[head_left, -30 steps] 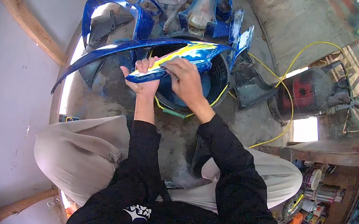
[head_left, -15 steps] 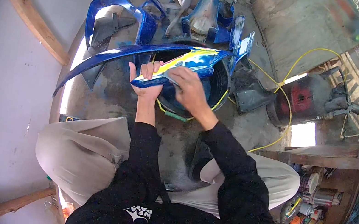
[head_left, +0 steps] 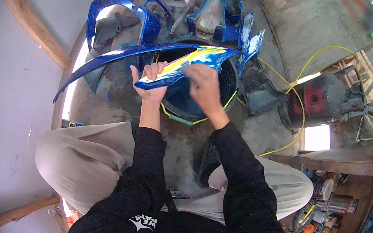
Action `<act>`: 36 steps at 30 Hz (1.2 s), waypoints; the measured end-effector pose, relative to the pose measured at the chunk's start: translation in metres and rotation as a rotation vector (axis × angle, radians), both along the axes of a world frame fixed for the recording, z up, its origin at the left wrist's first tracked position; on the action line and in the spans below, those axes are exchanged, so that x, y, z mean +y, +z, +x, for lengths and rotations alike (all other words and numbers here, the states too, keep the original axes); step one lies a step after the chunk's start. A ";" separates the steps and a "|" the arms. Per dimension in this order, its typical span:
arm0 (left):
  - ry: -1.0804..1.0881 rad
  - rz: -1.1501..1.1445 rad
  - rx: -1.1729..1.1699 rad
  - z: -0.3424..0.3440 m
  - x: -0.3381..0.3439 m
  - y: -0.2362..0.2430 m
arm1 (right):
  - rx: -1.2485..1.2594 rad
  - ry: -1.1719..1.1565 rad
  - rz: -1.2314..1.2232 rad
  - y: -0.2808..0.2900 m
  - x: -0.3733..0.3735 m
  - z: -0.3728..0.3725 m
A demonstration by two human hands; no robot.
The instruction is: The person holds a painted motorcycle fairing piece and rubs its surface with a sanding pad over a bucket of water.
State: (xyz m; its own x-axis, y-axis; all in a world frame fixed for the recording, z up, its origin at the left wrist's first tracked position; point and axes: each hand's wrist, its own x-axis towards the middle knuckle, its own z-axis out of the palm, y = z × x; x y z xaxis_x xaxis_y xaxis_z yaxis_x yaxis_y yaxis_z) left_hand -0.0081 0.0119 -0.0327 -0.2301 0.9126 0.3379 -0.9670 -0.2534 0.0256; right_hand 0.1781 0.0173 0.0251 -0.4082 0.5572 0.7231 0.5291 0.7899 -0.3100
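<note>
A long blue fairing panel with yellow and white streaks slants over a black bucket; its thin curved arm reaches far to the left. My left hand grips the panel's lower tip from beneath, fingers over its top edge and thumb sticking out. My right hand is bent over the panel's lower edge, its fingers curled and smeared by motion. Something thin and grey seemed to lie under these fingertips earlier, but I cannot make it out now. Dark liquid shows inside the bucket.
Blue body panels and a blue-grey fairing piece lie beyond the bucket. Black plastic parts sit on its right. A yellow hose loops past a dark cylindrical tank. Cans fill a wooden shelf at lower right.
My right hand has shifted slightly to the right along the panel and is blurred now. My left hand keeps its hold, and the panel has barely moved.
</note>
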 end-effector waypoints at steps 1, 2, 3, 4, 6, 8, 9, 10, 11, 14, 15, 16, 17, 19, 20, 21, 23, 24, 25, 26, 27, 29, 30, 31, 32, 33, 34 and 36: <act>-0.006 0.018 0.018 0.002 0.002 0.000 | 0.011 -0.067 -0.141 0.003 0.014 0.017; -0.033 0.003 -0.006 0.008 0.003 0.002 | 0.007 -0.195 -0.138 0.001 0.025 0.036; -0.035 0.005 -0.005 0.009 0.004 0.002 | 0.009 -0.318 -0.131 0.000 0.032 0.045; -0.025 0.001 0.004 0.006 0.003 -0.002 | 0.012 -0.316 -0.130 0.001 0.030 0.038; 0.002 -0.043 0.021 0.003 0.001 -0.005 | 0.018 -0.213 -0.094 0.003 0.017 0.013; 0.015 -0.039 -0.001 0.001 0.002 -0.006 | 0.065 -0.008 -0.022 0.000 -0.001 -0.024; 0.037 -0.042 -0.025 -0.002 0.000 -0.009 | 0.065 0.076 -0.030 0.005 -0.012 -0.038; 0.029 -0.059 -0.077 -0.003 0.000 -0.008 | 0.068 0.074 -0.031 0.005 -0.011 -0.036; 0.029 -0.060 -0.074 -0.003 -0.001 -0.008 | 0.034 0.073 -0.050 0.007 -0.009 -0.030; 0.008 0.037 0.006 0.002 0.004 -0.010 | -0.027 -0.071 -0.017 0.003 0.018 0.015; 0.007 0.039 0.001 0.005 0.004 -0.009 | -0.033 -0.148 -0.027 -0.002 0.030 0.033; 0.002 0.008 -0.003 0.005 0.004 -0.008 | -0.036 -0.147 -0.026 -0.004 0.031 0.033; -0.004 -0.023 -0.007 0.006 0.005 -0.006 | -0.027 -0.237 -0.060 -0.005 0.032 0.034; 0.011 -0.037 -0.026 0.005 0.004 -0.002 | 0.034 -0.259 -0.064 -0.008 0.025 0.021; 0.021 -0.057 -0.044 0.006 0.001 -0.002 | 0.071 -0.164 -0.044 -0.009 0.013 0.001; 0.025 -0.059 -0.040 0.002 -0.001 -0.003 | 0.114 -0.063 -0.022 -0.007 0.005 -0.016; 0.032 -0.098 -0.070 -0.001 -0.003 -0.006 | 0.075 0.049 -0.042 0.000 -0.006 -0.020; 0.034 -0.071 -0.053 -0.003 -0.002 -0.006 | 0.037 0.160 -0.059 0.002 -0.009 -0.023; 0.035 -0.071 -0.056 -0.001 -0.001 -0.005 | 0.024 0.080 0.025 0.004 -0.002 -0.011; 0.035 -0.051 -0.040 0.001 0.002 -0.004 | 0.014 -0.027 -0.008 0.003 0.012 0.006; 0.032 -0.035 -0.025 0.004 0.003 -0.004 | 0.004 -0.138 -0.044 0.000 0.025 0.024; 0.032 0.033 0.012 0.007 0.006 -0.004 | 0.053 -0.287 -0.115 0.001 0.038 0.042; 0.027 0.021 0.009 0.009 0.006 -0.004 | 0.052 -0.330 -0.051 -0.005 0.041 0.039; 0.027 0.003 0.012 0.008 0.005 -0.005 | 0.044 -0.284 -0.044 -0.006 0.036 0.025; 0.041 -0.031 0.003 0.005 0.003 -0.006 | 0.057 -0.167 -0.032 -0.005 0.028 0.008; 0.043 -0.034 0.009 0.002 0.002 -0.008 | 0.072 -0.048 -0.020 -0.003 0.020 -0.012; 0.055 -0.027 0.000 -0.001 0.001 -0.010 | 0.077 0.087 -0.053 0.004 0.008 -0.029; 0.045 0.035 -0.024 -0.009 0.000 -0.017 | 0.051 0.227 -0.067 0.015 -0.004 -0.043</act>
State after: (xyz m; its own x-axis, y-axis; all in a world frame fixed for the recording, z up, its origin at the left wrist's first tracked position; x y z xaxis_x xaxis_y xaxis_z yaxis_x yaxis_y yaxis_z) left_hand -0.0169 0.0116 -0.0493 -0.2793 0.8888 0.3633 -0.9548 -0.2972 -0.0069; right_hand 0.1350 0.0130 0.0399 -0.4923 0.5029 0.7104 0.3224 0.8635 -0.3878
